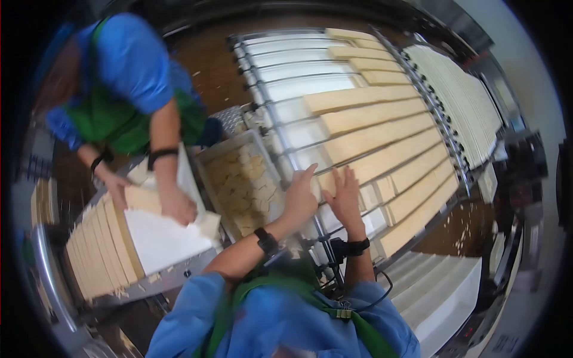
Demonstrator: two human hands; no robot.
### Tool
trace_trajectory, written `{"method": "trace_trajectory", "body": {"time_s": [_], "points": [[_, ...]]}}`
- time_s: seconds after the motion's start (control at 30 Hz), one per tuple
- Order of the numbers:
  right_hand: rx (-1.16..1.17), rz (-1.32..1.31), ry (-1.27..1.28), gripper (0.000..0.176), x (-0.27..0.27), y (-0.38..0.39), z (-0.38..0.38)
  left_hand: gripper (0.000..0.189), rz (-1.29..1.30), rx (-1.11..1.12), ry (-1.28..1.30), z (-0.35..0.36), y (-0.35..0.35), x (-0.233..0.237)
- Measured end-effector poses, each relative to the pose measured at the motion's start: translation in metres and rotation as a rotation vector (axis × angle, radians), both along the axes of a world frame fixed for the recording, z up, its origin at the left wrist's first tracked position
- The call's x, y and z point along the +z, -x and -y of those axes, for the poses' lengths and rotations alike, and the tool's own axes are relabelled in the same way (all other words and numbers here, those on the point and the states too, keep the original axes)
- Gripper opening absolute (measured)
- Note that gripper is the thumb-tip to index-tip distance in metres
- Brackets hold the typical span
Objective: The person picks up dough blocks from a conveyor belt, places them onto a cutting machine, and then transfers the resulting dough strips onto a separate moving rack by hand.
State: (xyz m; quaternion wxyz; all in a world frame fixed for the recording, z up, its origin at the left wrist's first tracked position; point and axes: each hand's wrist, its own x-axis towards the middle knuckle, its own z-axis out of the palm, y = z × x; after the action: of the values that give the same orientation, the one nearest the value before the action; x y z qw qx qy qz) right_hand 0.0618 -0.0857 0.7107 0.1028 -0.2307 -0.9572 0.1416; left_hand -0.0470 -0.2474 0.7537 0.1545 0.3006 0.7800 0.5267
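Observation:
My left hand and my right hand reach side by side onto a roller conveyor, fingers spread. Both press on the near end of a pale wooden slat lying across the rollers. More slats lie in rows further along the conveyor, with shorter pieces nearer to me. I wear a black band on each wrist.
A bin of small wood offcuts stands left of my hands. A co-worker in blue with a green apron handles slats at a stack on the left. Another stack of boards lies at the right.

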Motion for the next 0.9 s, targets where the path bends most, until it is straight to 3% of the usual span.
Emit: {"method": "trace_trajectory", "body": {"time_s": [0.1,0.2,0.23,0.3,0.33,0.43,0.53,0.57,0.63,0.73,0.9], "points": [[-0.024,0.027,-0.108,0.08,-0.005,0.005,0.009,0.063,0.062,0.125,-0.145,0.067,0.01,0.007],[0.065,-0.004,-0.248,0.075,0.018,0.033,0.048,0.063,-0.195,0.23,-0.031,0.168,0.026,-0.004],[0.165,-0.025,-0.238,0.075,0.026,0.052,0.07,0.063,-0.206,0.329,-0.012,0.203,0.03,-0.011],[0.305,-0.191,0.038,0.066,0.041,0.095,0.121,0.059,-0.417,0.501,0.074,0.276,0.032,-0.03],[0.418,-0.224,0.121,0.057,0.061,0.117,0.164,0.054,-0.477,0.623,0.115,0.314,0.029,-0.038],[0.8,-0.219,0.229,0.052,0.057,0.178,0.278,0.047,-0.508,1.177,0.259,0.417,0.011,-0.074],[1.106,-0.138,0.446,0.05,0.052,0.236,0.404,0.068,-0.246,1.585,0.534,0.505,0.001,-0.102],[1.178,-0.133,0.489,0.049,0.038,0.257,0.442,0.068,-0.242,1.6,0.534,0.528,-0.002,-0.105],[1.29,-0.186,0.5,0.048,0.003,0.303,0.512,0.076,0.015,1.654,0.605,0.562,-0.008,-0.116],[1.314,-0.221,0.395,0.049,-0.033,0.375,0.597,0.08,-0.018,1.515,0.465,0.594,-0.006,-0.122],[1.082,-0.095,0.063,0.049,-0.072,0.446,0.673,0.084,-0.08,1.418,0.423,0.602,0.008,-0.128]]}}
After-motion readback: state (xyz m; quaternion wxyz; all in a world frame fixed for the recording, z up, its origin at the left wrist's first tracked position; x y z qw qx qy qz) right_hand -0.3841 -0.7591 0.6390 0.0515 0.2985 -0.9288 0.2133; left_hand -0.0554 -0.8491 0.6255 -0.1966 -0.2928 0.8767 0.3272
